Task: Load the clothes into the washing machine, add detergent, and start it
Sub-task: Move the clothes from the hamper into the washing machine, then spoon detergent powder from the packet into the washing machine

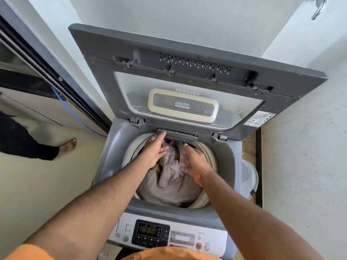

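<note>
Both hands, left and right, lay open, pressing clothes into the drum; next, I think, the detergent drawer just behind.

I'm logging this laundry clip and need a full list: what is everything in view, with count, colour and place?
washing machine: one, grey, centre, top-loading
lid: one, grey, raised at the back
detergent drawer: one, dark grey, rear rim of the tub
clothes: a heap, beige-grey, inside the drum
control panel: one, white and black, front edge, display lit
blue cable: one, by the sliding door, left
another person's bare foot: one, floor at left
tap: one, metal, wall upper right
left hand: one, fingertips at the drawer
right hand: one, flat on the clothes, orange thread at the wrist
</note>
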